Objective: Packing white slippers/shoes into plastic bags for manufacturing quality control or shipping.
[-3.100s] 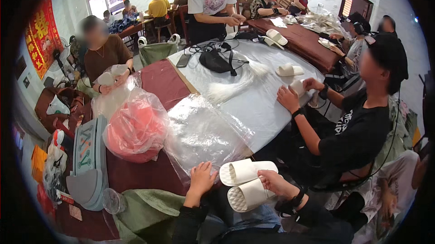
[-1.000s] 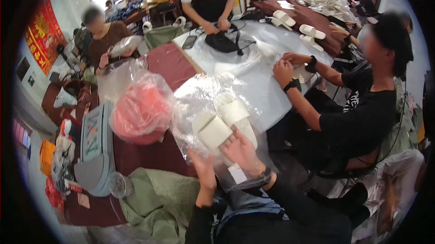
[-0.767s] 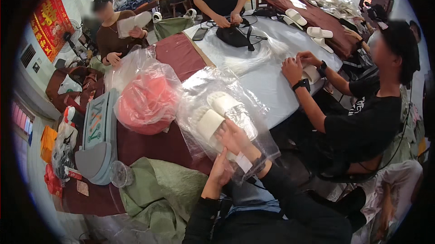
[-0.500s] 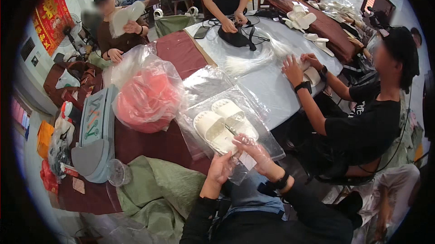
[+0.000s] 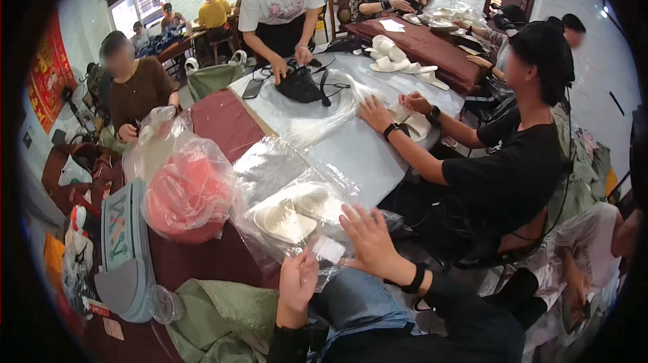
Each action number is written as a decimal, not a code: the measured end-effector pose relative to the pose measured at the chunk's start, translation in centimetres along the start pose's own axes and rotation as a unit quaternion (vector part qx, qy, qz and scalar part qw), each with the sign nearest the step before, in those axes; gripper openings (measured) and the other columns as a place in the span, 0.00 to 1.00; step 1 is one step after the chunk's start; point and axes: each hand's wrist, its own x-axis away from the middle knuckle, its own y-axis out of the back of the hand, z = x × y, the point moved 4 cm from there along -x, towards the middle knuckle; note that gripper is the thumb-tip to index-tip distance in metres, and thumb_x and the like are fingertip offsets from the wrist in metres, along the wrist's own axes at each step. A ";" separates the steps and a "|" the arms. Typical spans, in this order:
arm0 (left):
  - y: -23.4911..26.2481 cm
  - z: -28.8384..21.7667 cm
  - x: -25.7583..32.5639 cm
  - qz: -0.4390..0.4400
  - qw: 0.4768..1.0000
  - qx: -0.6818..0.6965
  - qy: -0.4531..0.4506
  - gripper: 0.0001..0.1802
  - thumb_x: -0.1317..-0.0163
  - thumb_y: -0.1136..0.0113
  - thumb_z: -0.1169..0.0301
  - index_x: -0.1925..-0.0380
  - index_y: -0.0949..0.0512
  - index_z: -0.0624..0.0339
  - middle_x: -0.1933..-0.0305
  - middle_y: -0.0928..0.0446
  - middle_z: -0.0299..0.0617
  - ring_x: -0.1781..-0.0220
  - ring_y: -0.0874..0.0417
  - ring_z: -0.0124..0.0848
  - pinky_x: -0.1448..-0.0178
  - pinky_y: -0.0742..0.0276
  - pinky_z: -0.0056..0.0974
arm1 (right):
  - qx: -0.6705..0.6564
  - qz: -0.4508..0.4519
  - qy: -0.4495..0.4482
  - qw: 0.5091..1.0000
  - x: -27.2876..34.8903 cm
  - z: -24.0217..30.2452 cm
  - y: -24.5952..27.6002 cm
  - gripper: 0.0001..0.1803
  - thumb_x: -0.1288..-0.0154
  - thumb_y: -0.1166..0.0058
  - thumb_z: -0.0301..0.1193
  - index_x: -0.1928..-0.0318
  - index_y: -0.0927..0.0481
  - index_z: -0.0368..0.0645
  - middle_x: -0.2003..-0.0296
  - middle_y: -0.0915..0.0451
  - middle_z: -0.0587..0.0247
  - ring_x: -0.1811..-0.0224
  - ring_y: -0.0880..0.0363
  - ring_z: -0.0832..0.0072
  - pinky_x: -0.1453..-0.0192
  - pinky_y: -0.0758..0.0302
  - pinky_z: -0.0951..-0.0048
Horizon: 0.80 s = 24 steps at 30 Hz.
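A pair of cream slippers (image 5: 287,222) lies in a clear plastic bag (image 5: 317,191) on the table in front of me. At the bag's near edge, my left hand (image 5: 298,283) is closed, pinching the plastic. A small white label (image 5: 329,249) sits by its fingertips. My right hand (image 5: 371,245) is raised at the bag's right side, fingers spread, holding nothing. Glare on the plastic partly hides the slippers.
A red bundle in clear plastic (image 5: 185,194) stands to the left, beside a grey-blue plastic case (image 5: 125,235) and a clear cup (image 5: 165,305). Green cloth (image 5: 223,319) drapes nearby. A co-worker in black (image 5: 503,154) sits at right; another stands across the table near a black bag (image 5: 300,85).
My right hand has let go of the slippers and opened, lifting to the right. My left hand has shifted to the bag's near edge. The slippers lie lower and turned; my view has tilted up.
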 end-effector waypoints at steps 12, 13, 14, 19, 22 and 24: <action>-1.9 1.6 5.6 -0.002 0.998 -0.016 0.063 0.19 0.37 0.50 0.77 0.46 0.35 0.59 0.57 0.25 0.45 0.61 0.23 0.31 0.65 0.26 0.32 | -0.134 0.054 -0.002 0.989 -1.2 -0.4 -6.3 0.33 0.48 0.50 0.25 0.39 0.33 0.60 0.61 0.26 0.60 0.62 0.23 0.61 0.64 0.26 0.65; -1.9 1.0 6.7 -0.007 0.998 -0.015 0.060 0.19 0.37 0.50 0.77 0.46 0.35 0.59 0.57 0.25 0.45 0.61 0.23 0.31 0.65 0.26 0.32 | -0.130 0.066 0.014 0.989 -1.3 -0.5 -6.4 0.29 0.48 0.49 0.26 0.42 0.29 0.58 0.64 0.26 0.61 0.62 0.23 0.61 0.64 0.26 0.65; -2.5 -0.1 8.5 0.020 0.998 -0.054 0.025 0.21 0.36 0.51 0.74 0.42 0.37 0.61 0.53 0.25 0.48 0.57 0.22 0.36 0.57 0.25 0.37 | -0.151 0.070 0.011 0.986 -1.9 -0.7 -5.6 0.22 0.46 0.49 0.27 0.48 0.27 0.55 0.66 0.26 0.62 0.63 0.23 0.61 0.64 0.27 0.64; 2.6 -4.1 14.2 -0.098 0.884 -0.431 -0.151 0.23 0.37 0.48 0.74 0.42 0.32 0.65 0.45 0.27 0.51 0.49 0.23 0.39 0.42 0.29 0.40 | -0.187 0.043 -0.007 0.981 -3.1 -3.7 -4.8 0.22 0.42 0.53 0.26 0.46 0.26 0.51 0.59 0.23 0.56 0.60 0.22 0.56 0.58 0.26 0.64; 6.1 -6.7 18.5 -0.262 0.623 -0.689 -0.260 0.25 0.42 0.42 0.72 0.43 0.31 0.63 0.42 0.32 0.51 0.38 0.34 0.46 0.34 0.41 0.46 | -0.233 0.027 -0.003 0.972 -4.9 -3.9 -2.2 0.19 0.43 0.46 0.33 0.50 0.23 0.42 0.56 0.21 0.54 0.57 0.20 0.62 0.54 0.25 0.73; 6.8 -7.6 20.0 -0.332 0.566 -0.699 -0.286 0.32 0.42 0.41 0.68 0.38 0.37 0.62 0.36 0.39 0.52 0.33 0.42 0.49 0.31 0.46 0.47 | -0.246 0.012 -0.031 0.969 -5.9 -3.5 -0.2 0.18 0.45 0.45 0.29 0.52 0.22 0.40 0.58 0.20 0.54 0.57 0.20 0.63 0.54 0.25 0.71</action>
